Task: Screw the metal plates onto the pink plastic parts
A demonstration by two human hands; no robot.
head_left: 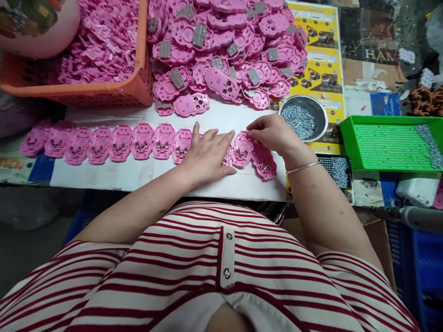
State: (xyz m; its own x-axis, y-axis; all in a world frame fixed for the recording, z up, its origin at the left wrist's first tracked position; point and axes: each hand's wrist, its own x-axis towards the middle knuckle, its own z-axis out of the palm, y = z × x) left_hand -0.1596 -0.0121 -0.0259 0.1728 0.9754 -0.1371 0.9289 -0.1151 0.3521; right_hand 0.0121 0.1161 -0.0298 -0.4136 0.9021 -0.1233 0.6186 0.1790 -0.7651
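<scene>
A row of several pink plastic shells (143, 140) lies open side up on the white board (138, 177). My left hand (209, 154) rests palm down with spread fingers over the right part of the row, partly hiding the shells beneath. My right hand (275, 131) has thumb and index finger pinched at the top of a pink shell (242, 150), near the row's right end; what the fingertips hold, if anything, is too small to make out. Just below that hand, a tilted pink shell (265, 162) ends the row.
Behind the row is a heap of pink shells (221, 83). An orange basket (140, 60) of small pink parts stands at the back left. On the right are a metal bowl (325, 122) of screws, a black tray (349, 177) and a green tray (349, 143).
</scene>
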